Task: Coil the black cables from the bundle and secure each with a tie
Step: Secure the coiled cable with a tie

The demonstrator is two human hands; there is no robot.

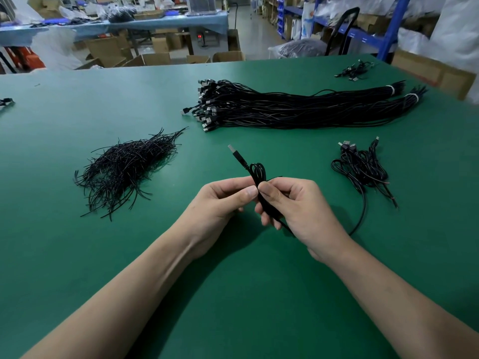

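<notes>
At the left of the frame, a loose pile of short black ties [124, 169] is lying on the green tabletop [77, 255]. At lower centre we are holding a coiled black cable [241, 160] just above the tabletop. Our left grip [220, 200] is pinching the coil between thumb and forefinger. Our right grip [293, 206] is curling its fingers round the coil's lower part, with the thumb pressing on it. The plug is pointing up and left, and a small loop is showing above our fingers. From upper centre to upper right, the bundle [298, 107] of uncoiled cables is resting, banded white near its right end. At the right, a heap of coiled cables [363, 167] is lying.
</notes>
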